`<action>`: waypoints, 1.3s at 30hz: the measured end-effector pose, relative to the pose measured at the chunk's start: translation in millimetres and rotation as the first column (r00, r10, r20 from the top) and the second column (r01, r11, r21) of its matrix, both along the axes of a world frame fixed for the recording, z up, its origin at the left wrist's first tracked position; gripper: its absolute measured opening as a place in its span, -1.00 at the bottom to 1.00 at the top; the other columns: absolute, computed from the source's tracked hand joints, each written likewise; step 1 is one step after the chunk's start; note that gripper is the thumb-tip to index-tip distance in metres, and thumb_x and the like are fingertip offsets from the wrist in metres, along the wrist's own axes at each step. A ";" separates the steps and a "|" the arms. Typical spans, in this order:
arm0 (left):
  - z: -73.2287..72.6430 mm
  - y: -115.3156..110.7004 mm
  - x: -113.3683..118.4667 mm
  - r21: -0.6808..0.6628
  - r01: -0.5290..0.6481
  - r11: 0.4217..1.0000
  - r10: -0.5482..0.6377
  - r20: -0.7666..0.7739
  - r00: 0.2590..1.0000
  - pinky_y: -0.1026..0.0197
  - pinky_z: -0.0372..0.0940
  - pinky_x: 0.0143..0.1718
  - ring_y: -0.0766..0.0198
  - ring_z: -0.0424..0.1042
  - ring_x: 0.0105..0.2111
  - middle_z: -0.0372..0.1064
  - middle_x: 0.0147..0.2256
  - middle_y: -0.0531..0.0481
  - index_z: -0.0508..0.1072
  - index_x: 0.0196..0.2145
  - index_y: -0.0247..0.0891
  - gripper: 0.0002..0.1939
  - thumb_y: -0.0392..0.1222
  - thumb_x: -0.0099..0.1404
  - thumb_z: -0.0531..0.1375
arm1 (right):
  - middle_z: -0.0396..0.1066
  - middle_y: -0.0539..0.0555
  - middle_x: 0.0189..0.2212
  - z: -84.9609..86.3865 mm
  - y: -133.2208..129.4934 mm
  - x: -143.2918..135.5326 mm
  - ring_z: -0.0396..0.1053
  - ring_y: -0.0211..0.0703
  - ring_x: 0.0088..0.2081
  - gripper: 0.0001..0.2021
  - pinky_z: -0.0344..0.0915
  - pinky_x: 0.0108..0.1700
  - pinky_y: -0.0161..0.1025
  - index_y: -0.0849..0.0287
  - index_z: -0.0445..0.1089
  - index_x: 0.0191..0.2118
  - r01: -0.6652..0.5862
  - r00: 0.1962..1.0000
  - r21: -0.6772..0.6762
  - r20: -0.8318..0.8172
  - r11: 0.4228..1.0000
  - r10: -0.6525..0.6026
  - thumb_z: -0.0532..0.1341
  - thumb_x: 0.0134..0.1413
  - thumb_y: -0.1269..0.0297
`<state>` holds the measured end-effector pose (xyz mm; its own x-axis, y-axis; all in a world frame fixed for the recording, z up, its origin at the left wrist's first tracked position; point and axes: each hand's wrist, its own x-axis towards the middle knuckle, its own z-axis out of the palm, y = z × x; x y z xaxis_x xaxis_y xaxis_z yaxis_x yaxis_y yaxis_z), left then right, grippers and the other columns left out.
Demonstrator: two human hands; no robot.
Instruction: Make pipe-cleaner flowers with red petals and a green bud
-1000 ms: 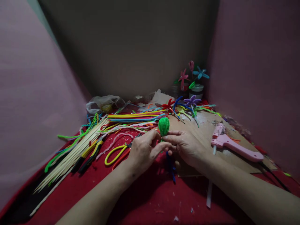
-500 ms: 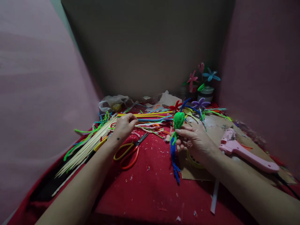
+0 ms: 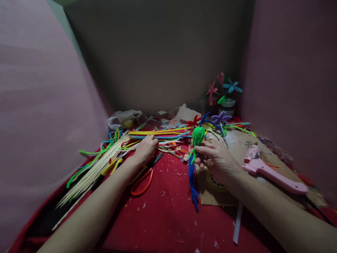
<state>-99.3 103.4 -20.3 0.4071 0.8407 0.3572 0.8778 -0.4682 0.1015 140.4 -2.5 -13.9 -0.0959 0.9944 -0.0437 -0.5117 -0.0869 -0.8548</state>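
Between the thumb and fingers of my right hand (image 3: 213, 156) is a green pipe-cleaner bud (image 3: 198, 136), upright, with loose green ends below. Blue pipe cleaners (image 3: 193, 182) hang down beneath the bud. My left hand (image 3: 147, 149) lies over the pile of coloured pipe cleaners (image 3: 163, 133), its fingers curled and their tips hidden from me. Whatever they may hold is out of sight. Just below this hand lie scissors (image 3: 143, 186) with a red handle, partly covered by my wrist.
Thin wooden sticks (image 3: 92, 168) and pliers (image 3: 116, 165) lie on the left. A pink glue gun (image 3: 273, 172) rests on cardboard (image 3: 210, 196) at right. Pipe-cleaner flowers (image 3: 222, 118) lie and stand at the back right. Scraps litter the red cloth (image 3: 168, 225).
My left hand has come down and slightly right over the pipe cleaners, nearer the scissors. My right hand still holds the green bud; the whole view has shifted a little.
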 end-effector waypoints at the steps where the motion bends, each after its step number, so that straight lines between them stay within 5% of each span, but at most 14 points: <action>1: 0.3 -0.1 -0.9 0.001 0.024 1.000 -0.024 -0.041 0.999 0.23 0.09 -0.42 0.21 0.23 -0.40 0.27 -0.46 -0.04 0.37 -0.57 -0.23 -0.86 -0.35 0.10 0.10 | 0.36 -0.03 -0.65 -0.6 0.3 0.2 0.31 -0.35 -0.66 -0.87 0.14 -0.70 -0.46 0.25 0.39 -0.47 -0.004 1.000 0.002 0.001 1.000 0.004 0.33 -0.22 0.35; 11: 30.5 -13.6 -3.4 0.134 0.234 0.963 -0.197 -0.247 0.949 0.11 0.12 -0.18 0.13 0.25 -0.26 0.36 -0.33 -0.12 0.39 -0.33 -0.23 -0.85 -0.30 0.24 0.03 | 0.39 0.00 -0.60 -0.6 1.6 1.3 0.32 -0.37 -0.64 -0.91 0.16 -0.69 -0.47 0.26 0.41 -0.47 -0.013 0.999 0.038 -0.032 0.999 0.014 0.31 -0.18 0.37; 13: 37.2 -23.4 1.4 0.201 0.258 0.945 -0.225 -0.173 0.959 0.13 0.14 -0.21 0.15 0.27 -0.28 0.37 -0.35 -0.11 0.39 -0.32 -0.24 -0.82 -0.27 0.29 -0.01 | 0.41 0.01 -0.57 0.7 0.8 1.3 0.32 -0.38 -0.64 -0.90 0.16 -0.69 -0.47 0.27 0.43 -0.45 -0.013 0.999 0.040 -0.045 0.999 0.014 0.31 -0.19 0.38; 16: 44.7 -47.2 17.4 0.246 0.272 0.930 -0.310 0.132 0.942 0.23 0.20 -0.25 0.25 0.32 -0.33 0.38 -0.36 -0.07 0.37 -0.31 -0.26 -0.81 -0.26 0.31 -0.03 | 0.43 0.01 -0.56 2.5 0.0 0.8 0.34 -0.38 -0.64 -0.90 0.17 -0.70 -0.48 0.28 0.44 -0.45 -0.015 0.998 0.063 -0.060 0.998 0.018 0.31 -0.18 0.37; 24: 49.7 -111.2 59.0 -0.022 0.343 0.939 -0.295 0.461 0.837 0.37 0.19 -0.43 0.40 0.26 -0.51 0.31 -0.49 0.08 0.37 -0.34 -0.25 -0.88 -0.29 0.26 0.03 | 0.39 -0.05 -0.66 3.8 1.9 0.3 0.36 -0.35 -0.66 -0.91 0.21 -0.72 -0.49 0.26 0.43 -0.50 0.004 0.993 0.061 -0.119 0.998 0.003 0.33 -0.22 0.38; 30: 50.0 -120.7 60.2 -0.315 0.318 0.894 -0.086 0.577 0.812 0.41 0.11 -0.61 0.45 0.19 -0.65 0.18 -0.62 0.15 0.34 -0.40 -0.28 -0.87 -0.23 0.25 0.04 | 0.49 0.03 -0.55 1.4 4.1 0.9 0.39 -0.33 -0.65 -0.89 0.25 -0.71 -0.49 0.29 0.47 -0.47 -0.027 0.988 0.110 -0.147 0.994 0.043 0.34 -0.23 0.38; 39: 53.4 -130.7 63.0 -0.384 0.330 0.862 -0.011 0.637 0.771 0.45 0.06 -0.68 0.50 0.14 -0.73 0.18 -0.68 0.18 0.34 -0.39 -0.28 -0.86 -0.22 0.26 0.03 | 0.44 -0.01 -0.63 0.1 5.1 0.9 0.39 -0.32 -0.65 -0.88 0.24 -0.72 -0.50 0.27 0.48 -0.49 -0.042 0.987 0.109 -0.152 0.993 0.058 0.37 -0.27 0.37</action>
